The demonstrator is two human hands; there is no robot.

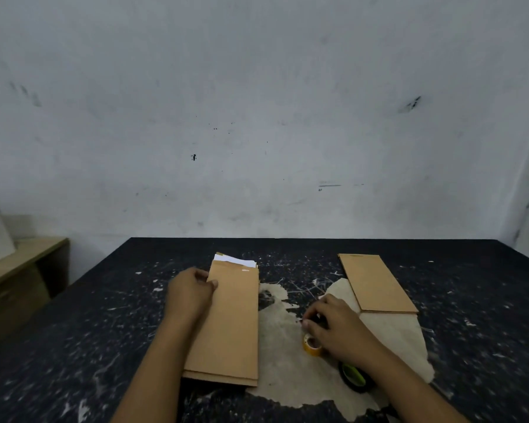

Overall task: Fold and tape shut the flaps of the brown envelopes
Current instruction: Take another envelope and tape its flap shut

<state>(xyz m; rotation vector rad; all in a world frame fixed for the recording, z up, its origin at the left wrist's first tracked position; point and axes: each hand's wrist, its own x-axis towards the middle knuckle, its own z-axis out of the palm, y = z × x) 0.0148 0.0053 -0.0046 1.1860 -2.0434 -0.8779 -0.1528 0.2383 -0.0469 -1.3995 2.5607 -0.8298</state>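
The left hand [190,290] has its fingers [211,283] curled over the left edge of a stack of brown envelopes [229,328], white paper [237,260] poking from the top. The right hand [336,323] pinches a yellow tape roll [311,346] just right of the stack. A second envelope stack [374,283] lies further right on the dark, scratched counter [104,315].

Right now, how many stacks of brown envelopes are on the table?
2. One stack lies under the left hand; the other stack lies farther right, beyond the right hand. How many envelopes each holds is unclear.
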